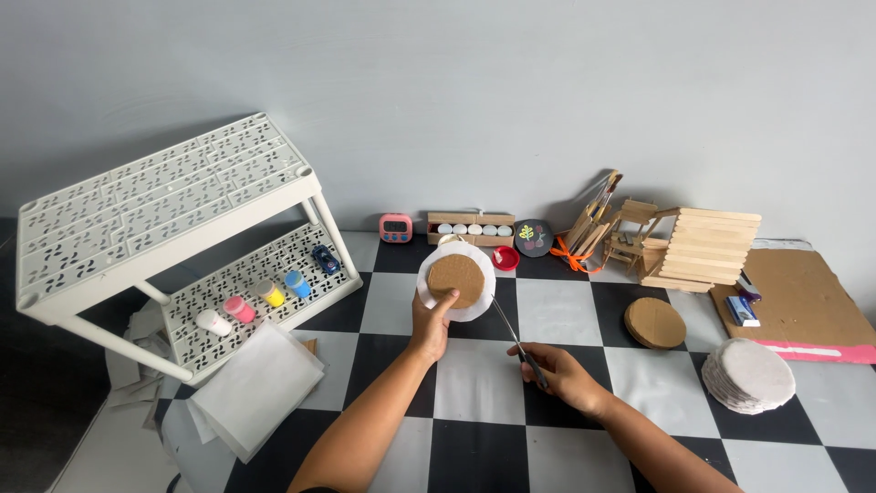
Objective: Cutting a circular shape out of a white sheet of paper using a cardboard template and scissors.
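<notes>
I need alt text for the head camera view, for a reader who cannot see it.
A person's left hand holds up a brown cardboard disc backed by a white paper circle, while the right hand holds scissors over a black-and-white checkered table.

Plain grey wall (474,82); checkered tabletop (474,429); white rack (164,210).

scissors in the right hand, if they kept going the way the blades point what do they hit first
The scissors in the right hand point up-left at the white paper circle backing the cardboard disc held up by the left hand. They would probably meet its lower right edge first, though depth is unclear.
</notes>
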